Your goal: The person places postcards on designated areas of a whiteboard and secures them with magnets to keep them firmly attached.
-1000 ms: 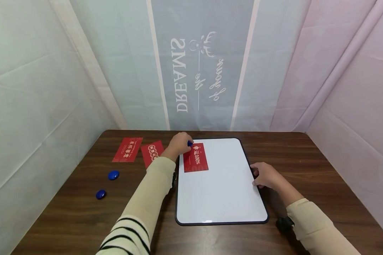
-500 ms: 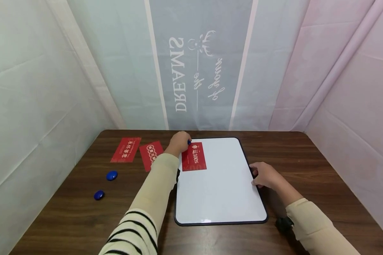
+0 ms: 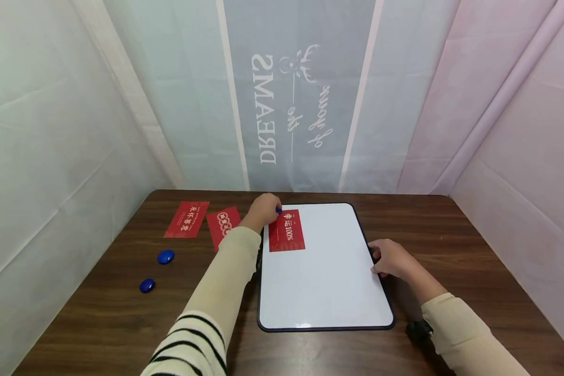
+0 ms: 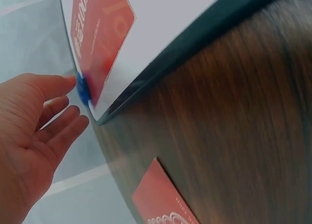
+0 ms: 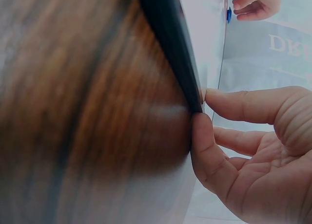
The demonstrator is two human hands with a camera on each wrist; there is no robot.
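Observation:
A white whiteboard [image 3: 329, 282] with a dark frame lies on the wooden table. Near its far left corner is a red card [image 3: 286, 231] with white lettering, and a blue round magnet [image 4: 83, 89] sits at that card's edge. My left hand [image 3: 265, 208] is at this corner. In the left wrist view, the tip of one straight finger meets the magnet while the other fingers of my left hand [image 4: 36, 121] are loosely bent. My right hand [image 3: 392, 258] pinches the board's right edge between thumb and finger, seen closely in the right wrist view [image 5: 243, 146].
Left of the board, two more red cards lie on the table, one farther left [image 3: 186, 219] and one partly behind my left forearm [image 3: 223, 224]. Two blue magnets, the upper [image 3: 165, 256] and the lower [image 3: 147, 285], rest nearer me. A printed curtain [image 3: 301, 104] hangs behind.
My left hand has drawn back slightly to the left, showing more of the red card's corner. The right hand keeps its place on the board's edge.

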